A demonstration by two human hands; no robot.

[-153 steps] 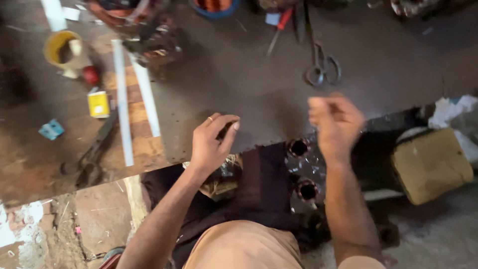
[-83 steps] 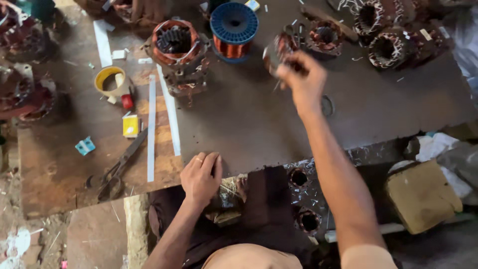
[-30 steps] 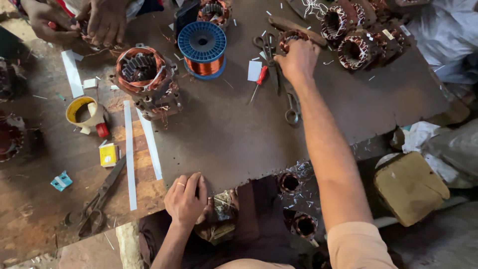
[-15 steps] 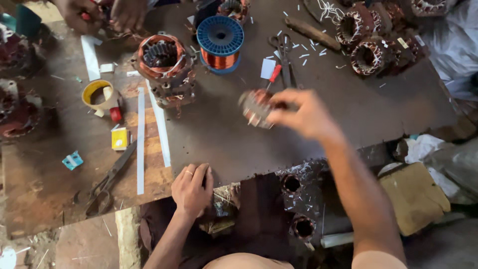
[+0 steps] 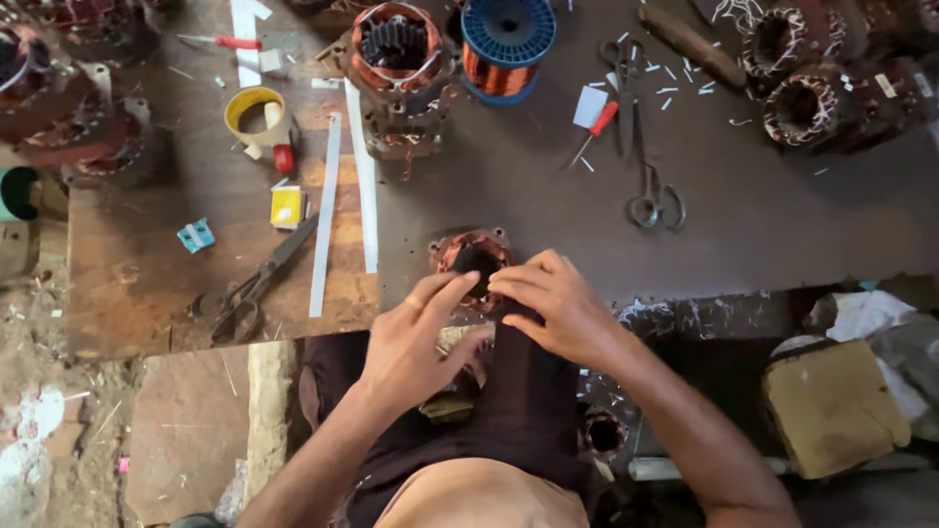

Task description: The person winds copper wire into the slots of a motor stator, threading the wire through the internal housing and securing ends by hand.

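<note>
A small motor winding (image 5: 469,262), a ring of copper coils, sits at the near edge of the dark table (image 5: 782,225), just below the middle of the frame. The left hand (image 5: 416,337) reaches up from below, its fingers laid on the ring's lower left side. The right hand (image 5: 558,305) comes in from the lower right and its fingers close over the ring's right and lower rim, so both hands grip the winding between them at the table's edge.

Above the winding, a wide bare stretch of dark tabletop lies open. To the upper right lie a pair of scissors (image 5: 653,200) and a red-handled screwdriver (image 5: 595,129). At top centre stand a blue spool of copper wire (image 5: 507,44) and a larger winding (image 5: 399,68). Left of centre, two white strips (image 5: 364,186) run down the seam to a wooden board (image 5: 147,284), where big shears (image 5: 256,284) lie near its lower edge and a yellow tape roll (image 5: 254,112) sits higher up.
</note>
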